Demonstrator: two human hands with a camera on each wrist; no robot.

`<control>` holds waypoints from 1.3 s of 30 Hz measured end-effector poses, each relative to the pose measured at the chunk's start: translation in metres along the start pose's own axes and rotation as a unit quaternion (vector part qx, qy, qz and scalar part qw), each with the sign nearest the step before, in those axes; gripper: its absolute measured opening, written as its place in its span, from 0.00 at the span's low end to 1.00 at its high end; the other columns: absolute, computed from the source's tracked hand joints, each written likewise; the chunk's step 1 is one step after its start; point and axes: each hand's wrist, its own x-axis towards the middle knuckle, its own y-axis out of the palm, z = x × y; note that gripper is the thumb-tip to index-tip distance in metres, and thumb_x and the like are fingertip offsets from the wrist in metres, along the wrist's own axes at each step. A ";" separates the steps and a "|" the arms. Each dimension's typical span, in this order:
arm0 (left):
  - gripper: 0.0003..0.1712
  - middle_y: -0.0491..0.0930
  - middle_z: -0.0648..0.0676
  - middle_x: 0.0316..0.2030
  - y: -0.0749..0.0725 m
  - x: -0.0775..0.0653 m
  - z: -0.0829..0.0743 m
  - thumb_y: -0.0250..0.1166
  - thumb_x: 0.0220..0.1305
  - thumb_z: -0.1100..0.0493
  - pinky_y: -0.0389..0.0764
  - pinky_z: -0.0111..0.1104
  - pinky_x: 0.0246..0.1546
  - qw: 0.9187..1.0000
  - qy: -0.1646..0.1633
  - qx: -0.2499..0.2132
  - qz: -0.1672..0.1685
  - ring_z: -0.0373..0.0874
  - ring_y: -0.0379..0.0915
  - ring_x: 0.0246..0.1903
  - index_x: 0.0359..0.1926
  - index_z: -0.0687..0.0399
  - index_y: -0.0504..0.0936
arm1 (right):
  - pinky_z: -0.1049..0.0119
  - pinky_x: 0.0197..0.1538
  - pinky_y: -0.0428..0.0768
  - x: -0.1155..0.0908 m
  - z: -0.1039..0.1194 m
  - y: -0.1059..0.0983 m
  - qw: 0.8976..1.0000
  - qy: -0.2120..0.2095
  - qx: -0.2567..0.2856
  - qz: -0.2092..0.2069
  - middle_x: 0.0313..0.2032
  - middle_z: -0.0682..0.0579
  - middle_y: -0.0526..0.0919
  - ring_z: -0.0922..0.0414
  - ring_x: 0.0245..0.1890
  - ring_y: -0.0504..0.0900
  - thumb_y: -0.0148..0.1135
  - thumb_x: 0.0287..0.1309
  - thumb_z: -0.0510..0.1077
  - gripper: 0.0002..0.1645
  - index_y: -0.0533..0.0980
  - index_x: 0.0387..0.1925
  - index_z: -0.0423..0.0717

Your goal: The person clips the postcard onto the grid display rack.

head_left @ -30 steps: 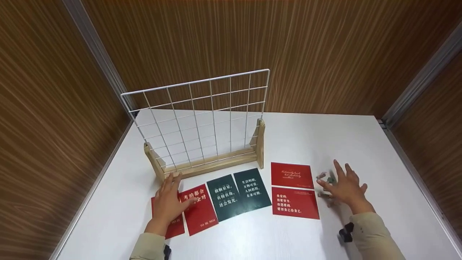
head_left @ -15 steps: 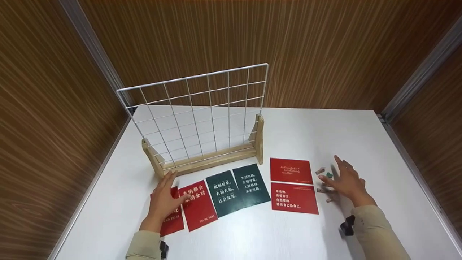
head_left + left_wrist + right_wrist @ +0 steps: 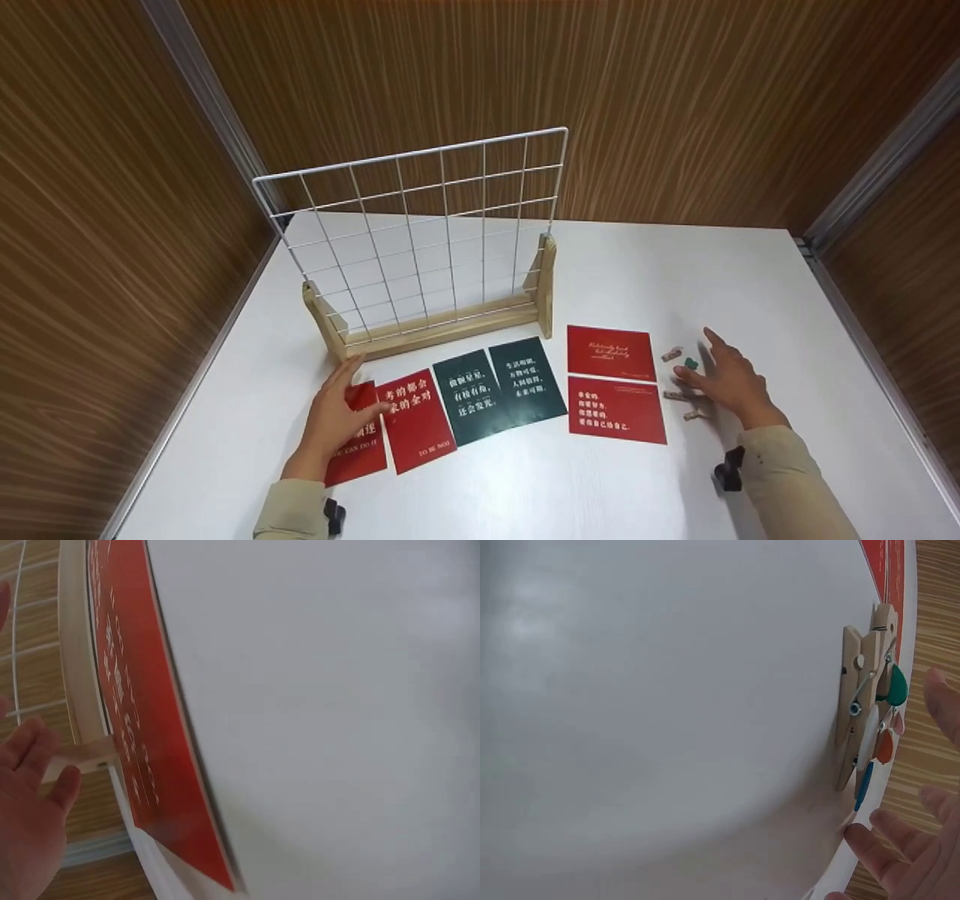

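Clothespins sit just beside R hand, prob. for easy reach; from afar I see both w/ fingers loosely spread, nothing held. L hand's over leftmost red card, contact unclear. Cards lie face-up, prob. for reading; wooden stand props wire grid.

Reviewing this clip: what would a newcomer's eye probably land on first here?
Probably the white wire grid standing in a pale wooden base, left of centre on the white table. Next, the red printed cards and dark green printed cards lying in front of it and rightward. Then perhaps the small wooden clothespins with coloured tops beside the right hand.
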 end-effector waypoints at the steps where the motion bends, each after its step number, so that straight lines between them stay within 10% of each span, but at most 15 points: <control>1: 0.53 0.57 0.55 0.69 -0.002 -0.001 0.001 0.77 0.47 0.49 0.70 0.52 0.54 1.000 -0.006 -0.008 0.001 0.57 0.54 0.66 0.72 0.41 0.59 | 0.24 0.52 0.53 0.000 -0.001 0.000 1.000 -0.001 -0.001 0.000 0.65 0.24 0.53 0.24 0.62 0.52 0.59 0.53 0.71 0.63 0.42 0.73 0.39; 22: 0.37 0.73 0.60 0.56 -0.024 -0.004 0.033 0.76 0.49 0.57 0.65 0.49 0.60 0.994 -0.069 -0.081 -0.011 0.54 0.65 0.60 0.60 0.56 0.71 | 0.28 0.53 0.57 0.003 -0.003 0.004 1.000 -0.005 0.024 -0.004 0.61 0.28 0.65 0.27 0.60 0.59 0.61 0.56 0.66 0.57 0.47 0.73 0.40; 39: 0.43 0.70 0.66 0.59 -0.038 -0.001 0.053 0.77 0.47 0.53 0.55 0.54 0.63 0.996 -0.093 -0.015 -0.004 0.61 0.59 0.62 0.62 0.65 0.70 | 0.30 0.53 0.61 0.002 -0.009 0.005 0.999 -0.030 0.003 -0.020 0.55 0.27 0.70 0.30 0.58 0.65 0.60 0.62 0.56 0.43 0.59 0.67 0.32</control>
